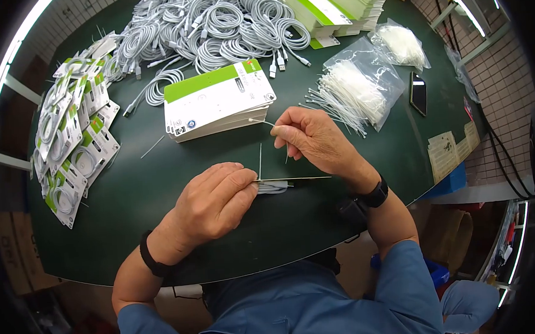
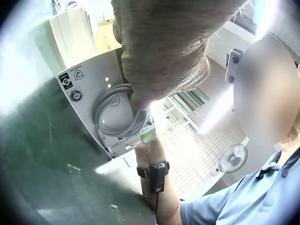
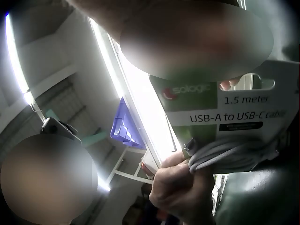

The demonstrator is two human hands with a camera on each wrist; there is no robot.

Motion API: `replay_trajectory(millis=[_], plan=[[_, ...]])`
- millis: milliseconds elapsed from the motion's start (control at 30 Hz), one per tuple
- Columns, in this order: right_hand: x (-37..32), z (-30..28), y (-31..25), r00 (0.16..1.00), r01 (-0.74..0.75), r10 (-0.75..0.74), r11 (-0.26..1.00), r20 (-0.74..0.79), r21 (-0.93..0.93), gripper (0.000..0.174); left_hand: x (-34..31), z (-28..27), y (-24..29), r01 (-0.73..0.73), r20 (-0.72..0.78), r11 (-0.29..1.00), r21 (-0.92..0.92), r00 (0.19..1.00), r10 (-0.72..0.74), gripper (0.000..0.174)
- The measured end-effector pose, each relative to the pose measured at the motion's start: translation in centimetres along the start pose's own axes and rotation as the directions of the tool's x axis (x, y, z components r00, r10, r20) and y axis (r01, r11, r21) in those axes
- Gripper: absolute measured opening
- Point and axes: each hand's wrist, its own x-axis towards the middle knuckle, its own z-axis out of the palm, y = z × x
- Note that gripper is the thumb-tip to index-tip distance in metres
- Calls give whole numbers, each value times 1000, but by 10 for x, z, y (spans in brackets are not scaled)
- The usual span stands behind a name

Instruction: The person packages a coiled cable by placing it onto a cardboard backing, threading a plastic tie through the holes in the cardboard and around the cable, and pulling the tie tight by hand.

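Note:
My left hand (image 1: 217,197) grips a printed cable card (image 2: 86,89) by one end, with thumb and fingers pinching it. The card (image 1: 313,178) stands edge-on in the head view, and a coiled light grey USB cable (image 2: 98,115) lies against its face. A thin white cable tie (image 1: 261,158) sticks up from the card beside the left fingertips. Just beyond the card, my right hand (image 1: 314,140) pinches another white cable tie (image 1: 264,122) between thumb and fingers. The card's front in the right wrist view reads "USB-A to USB-C cable".
A stack of blank-backed cards (image 1: 216,103) stands ahead of the hands. Behind it lies a heap of coiled cables (image 1: 224,24). Finished-looking carded cables (image 1: 66,141) pile at left. To the right are a bag of cable ties (image 1: 357,86) and a phone (image 1: 418,94).

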Motion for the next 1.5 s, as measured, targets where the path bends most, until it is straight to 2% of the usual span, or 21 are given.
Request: replay_trajectory(millis=[33, 133, 267, 300, 400, 1500], plan=[[1, -1, 2, 1000, -3, 3, 1000, 2, 0, 17, 0, 0, 0, 1, -2, 1000, 2, 1000, -1, 23], [5, -2, 12, 993, 117, -116, 992, -10, 46, 19, 2, 3, -3, -1, -25, 1000, 7, 1000, 1, 21], [5, -4, 12, 994, 113, -106, 965, -40, 236, 18, -1, 5, -2, 0, -40, 1000, -7, 999, 0, 18], [5, -4, 12, 995, 98, -90, 963, -40, 249, 18, 0, 5, -3, -5, -45, 1000, -6, 999, 5, 19], [4, -3, 12, 1000, 8, -11, 898, 4, 440, 15, 0, 5, -2, -6, -36, 1000, -16, 999, 6, 21], [10, 14, 12, 981, -58, -33, 888, 191, 456, 15, 2, 5, -2, 27, -1, 1000, -1, 1000, -27, 22]])
